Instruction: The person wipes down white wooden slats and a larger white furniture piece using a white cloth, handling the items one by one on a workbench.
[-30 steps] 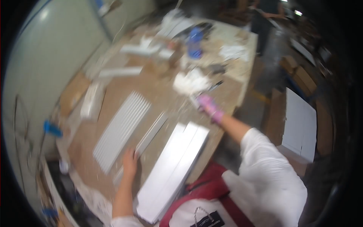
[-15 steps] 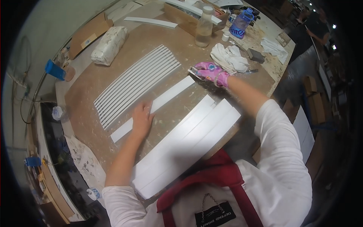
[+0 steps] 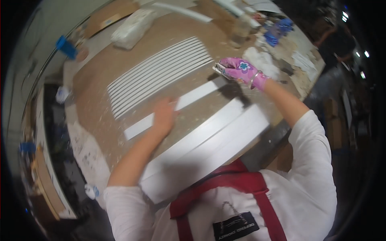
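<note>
A long white strip point(image 3: 193, 94) lies slantwise on the brown work table. My bare left hand point(image 3: 164, 116), blurred by motion, holds it near its middle with the fingers over it. My right hand point(image 3: 241, 71), in a pink flowered glove, is closed on a thin flat piece with a pale printed back, which looks like folded sandpaper point(image 3: 219, 69). It is at the strip's far right end, and a dark shadow falls below it. Beyond the strip, several narrow white slats point(image 3: 161, 76) lie side by side. Nearer me, wide white boards point(image 3: 209, 140) lie stacked along the table edge.
At the back lie a white wrapped bundle point(image 3: 133, 29), a cardboard piece point(image 3: 110, 17) and another white strip point(image 3: 183, 12). To the right are a clear bottle point(image 3: 240, 31), a blue bottle point(image 3: 277, 32) and a white rag point(image 3: 261, 62). Another person point(image 3: 337, 42) stands farther off.
The whole view has shifted, with the table contents now farther right and higher. My right hand appears lifted off the strip's end, its glove turned more towards view. My left hand stays on the strip.
</note>
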### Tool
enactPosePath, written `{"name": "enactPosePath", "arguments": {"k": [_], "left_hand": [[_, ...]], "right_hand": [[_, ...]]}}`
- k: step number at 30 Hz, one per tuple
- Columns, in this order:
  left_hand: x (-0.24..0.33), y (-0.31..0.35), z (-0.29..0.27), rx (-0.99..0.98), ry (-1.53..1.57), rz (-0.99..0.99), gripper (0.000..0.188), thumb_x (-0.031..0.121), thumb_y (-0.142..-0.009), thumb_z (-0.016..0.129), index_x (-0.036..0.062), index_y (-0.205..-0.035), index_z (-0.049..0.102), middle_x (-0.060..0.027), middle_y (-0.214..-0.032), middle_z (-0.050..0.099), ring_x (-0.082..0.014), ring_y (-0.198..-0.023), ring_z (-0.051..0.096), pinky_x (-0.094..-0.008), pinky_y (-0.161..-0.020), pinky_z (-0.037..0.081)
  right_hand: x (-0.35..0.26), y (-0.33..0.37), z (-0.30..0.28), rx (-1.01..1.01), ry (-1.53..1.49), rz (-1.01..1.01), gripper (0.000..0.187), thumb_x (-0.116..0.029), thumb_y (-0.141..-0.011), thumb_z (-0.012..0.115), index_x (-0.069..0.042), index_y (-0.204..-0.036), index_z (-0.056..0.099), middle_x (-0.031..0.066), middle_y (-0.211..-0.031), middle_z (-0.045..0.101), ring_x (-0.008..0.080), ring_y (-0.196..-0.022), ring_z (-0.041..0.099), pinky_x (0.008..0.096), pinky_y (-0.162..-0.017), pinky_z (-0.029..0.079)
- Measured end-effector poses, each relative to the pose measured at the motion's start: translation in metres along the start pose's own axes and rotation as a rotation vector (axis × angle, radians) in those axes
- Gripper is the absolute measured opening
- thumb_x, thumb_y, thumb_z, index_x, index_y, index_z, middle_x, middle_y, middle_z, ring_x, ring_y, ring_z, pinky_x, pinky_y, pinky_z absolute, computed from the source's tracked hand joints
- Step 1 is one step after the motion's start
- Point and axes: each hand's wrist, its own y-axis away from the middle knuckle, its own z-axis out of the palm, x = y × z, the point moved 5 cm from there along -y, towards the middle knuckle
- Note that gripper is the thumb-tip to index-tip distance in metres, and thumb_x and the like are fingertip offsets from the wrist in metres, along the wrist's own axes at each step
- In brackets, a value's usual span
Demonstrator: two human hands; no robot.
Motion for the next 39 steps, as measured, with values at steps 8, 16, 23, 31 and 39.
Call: {"name": "enactPosePath", "arguments": {"k": [8, 16, 23, 31, 39], "left_hand": [[0.012, 0.02, 0.028, 0.185, 0.01, 0.0, 0.034, 0.017, -0.086, 0.053, 0.0074, -0.119, 0.052, -0.0117, -0.12, 0.053, -0.0303, -0.113, 0.048, -0.0453, -0.099, 0.035], [0.02, 0.021, 0.001, -0.106, 0.937, -0.161, 0.031, 0.012, -0.09, 0.046, 0.0058, -0.119, 0.052, -0.0126, -0.122, 0.052, -0.0277, -0.117, 0.046, -0.041, -0.1, 0.036], [0.021, 0.003, -0.009, 0.271, 0.366, -0.019, 0.025, 0.008, -0.087, 0.047, 0.0035, -0.11, 0.055, -0.0157, -0.114, 0.057, -0.0299, -0.109, 0.052, -0.0392, -0.093, 0.042], [0.028, -0.002, -0.007, -0.17, 0.099, -0.017, 0.027, 0.01, -0.084, 0.049, 0.0024, -0.108, 0.057, -0.0174, -0.11, 0.059, -0.034, -0.107, 0.055, -0.0448, -0.093, 0.042], [0.014, 0.003, -0.002, -0.12, 0.322, -0.152, 0.029, 0.02, -0.092, 0.046, 0.0068, -0.116, 0.056, -0.0152, -0.116, 0.058, -0.0298, -0.11, 0.054, -0.0411, -0.097, 0.04]], "right_hand": [[-0.204, -0.07, 0.228, -0.624, 0.248, -0.724, 0.036, -0.02, -0.08, 0.059, -0.01, -0.114, 0.052, 0.0144, -0.095, 0.052, 0.0312, -0.082, 0.057, 0.0398, -0.07, 0.05], [-0.259, -0.051, 0.333, -0.807, 0.465, -1.06, 0.021, -0.016, -0.072, 0.063, -0.011, -0.091, 0.067, 0.0098, -0.081, 0.064, 0.0284, -0.075, 0.065, 0.039, -0.065, 0.052], [-0.26, -0.102, 0.302, -0.593, 0.561, -0.72, 0.021, -0.021, -0.082, 0.057, -0.009, -0.097, 0.066, 0.0098, -0.079, 0.064, 0.0296, -0.067, 0.062, 0.0371, -0.064, 0.051], [-0.23, -0.086, 0.207, -0.627, 0.231, -0.704, 0.023, -0.011, -0.08, 0.06, -0.006, -0.102, 0.057, 0.0164, -0.102, 0.053, 0.0346, -0.096, 0.055, 0.041, -0.08, 0.047], [-0.23, -0.069, 0.229, -0.678, 0.202, -0.682, 0.033, -0.02, -0.083, 0.06, -0.008, -0.114, 0.056, 0.0156, -0.105, 0.052, 0.0343, -0.1, 0.054, 0.041, -0.086, 0.045]]}}
